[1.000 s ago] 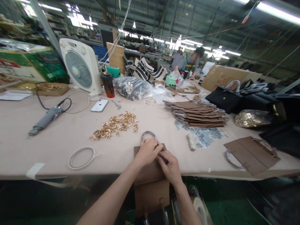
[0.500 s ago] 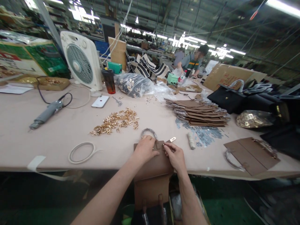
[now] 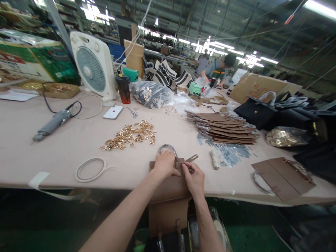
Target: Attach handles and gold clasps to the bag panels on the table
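A brown leather bag panel (image 3: pixel 169 190) lies over the table's near edge and hangs down toward the floor. Its wrapped handle loop (image 3: pixel 167 148) pokes out at the top. My left hand (image 3: pixel 165 164) presses down on the panel's top edge, fingers curled over it. My right hand (image 3: pixel 193 178) pinches a small brown strap tab (image 3: pixel 191 159) that sticks out to the right of the panel's top.
A heap of gold metal fittings (image 3: pixel 130 134) lies beyond my hands. A white cord loop (image 3: pixel 90 169), a grey power tool (image 3: pixel 51 125), a phone (image 3: pixel 112 112), a fan (image 3: pixel 93 66), stacked brown panels (image 3: pixel 225 127), another panel (image 3: pixel 282 176), and black bags (image 3: pixel 258 112) surround. A person works far back.
My right hand drew the strap tab out from under both hands to the panel's right; now it holds the tab a little closer in. My left hand stayed on the panel.
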The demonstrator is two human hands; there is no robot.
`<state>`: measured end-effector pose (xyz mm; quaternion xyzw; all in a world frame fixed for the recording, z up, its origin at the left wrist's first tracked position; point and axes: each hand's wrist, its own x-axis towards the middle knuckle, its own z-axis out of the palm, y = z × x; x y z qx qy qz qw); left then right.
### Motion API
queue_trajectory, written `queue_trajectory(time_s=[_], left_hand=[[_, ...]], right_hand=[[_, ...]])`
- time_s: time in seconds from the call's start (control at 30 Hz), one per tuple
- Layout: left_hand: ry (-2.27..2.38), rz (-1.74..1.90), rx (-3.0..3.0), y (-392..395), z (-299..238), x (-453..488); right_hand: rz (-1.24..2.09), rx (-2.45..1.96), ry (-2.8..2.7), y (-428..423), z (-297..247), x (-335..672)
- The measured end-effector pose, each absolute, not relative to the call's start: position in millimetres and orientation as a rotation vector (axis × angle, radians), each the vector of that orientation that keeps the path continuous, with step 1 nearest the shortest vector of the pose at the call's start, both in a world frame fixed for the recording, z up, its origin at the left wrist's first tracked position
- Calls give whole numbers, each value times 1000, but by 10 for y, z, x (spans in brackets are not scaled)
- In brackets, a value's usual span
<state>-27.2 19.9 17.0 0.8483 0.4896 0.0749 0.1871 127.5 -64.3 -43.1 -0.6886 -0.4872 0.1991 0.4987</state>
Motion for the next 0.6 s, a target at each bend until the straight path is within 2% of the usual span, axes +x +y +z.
queue_trajectory(time_s=[0.33,0.6], left_hand=[[1331,230,2381,232,132,-279],[1317,211,2392,242,137,-276]], right_hand=[[390,-1706,-1212,-663,-415,1193],[80,-1882,-1423,-671,-356,1079]])
